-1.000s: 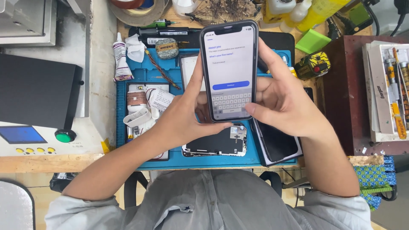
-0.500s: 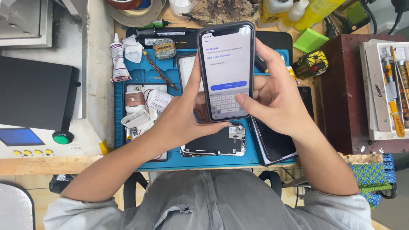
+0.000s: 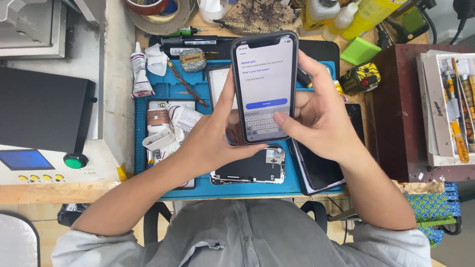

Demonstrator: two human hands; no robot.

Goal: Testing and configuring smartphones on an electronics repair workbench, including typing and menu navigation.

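Above a cluttered worktop [image 3: 118, 89] and blue repair mat [image 3: 173, 91], the left hand [image 3: 210, 141] grips the smartphone [image 3: 265, 86]; the right hand [image 3: 324, 118] steadies it, thumb now lower, on the on-screen keyboard, typing continuing.

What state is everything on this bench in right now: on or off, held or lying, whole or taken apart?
Smartphone: upright, screen lit, keyboard showing.
Left hand: gripping the smartphone's left edge.
Right hand: holding the right edge, thumb on the keyboard.
Loose phone screen: detached, lying dark on the blue work mat.
Dark phone: flat on the mat, screen off.
Glue tube: lying, capped.
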